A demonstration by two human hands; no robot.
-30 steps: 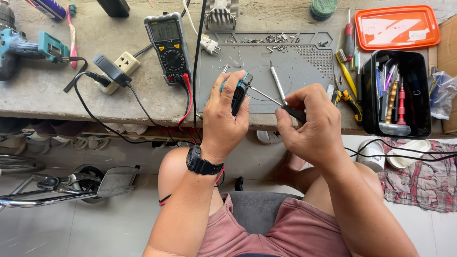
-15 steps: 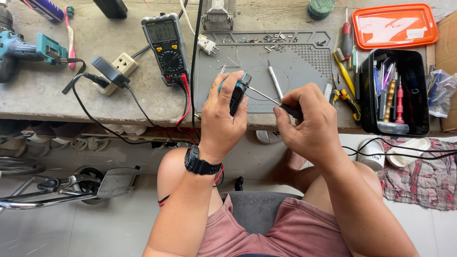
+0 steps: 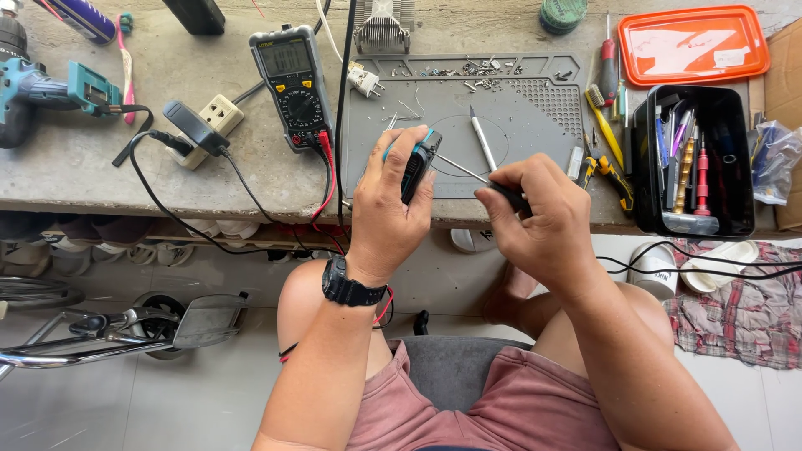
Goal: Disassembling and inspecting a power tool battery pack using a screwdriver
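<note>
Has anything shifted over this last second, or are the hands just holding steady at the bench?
Hardly anything. The left hand still grips the small black and teal device, and the right hand still holds the thin black-handled screwdriver with its tip at the device. Only the view drifted a little. The yellow-dialled multimeter and the grey work mat lie as before.

Head view, steeply down, close
</note>
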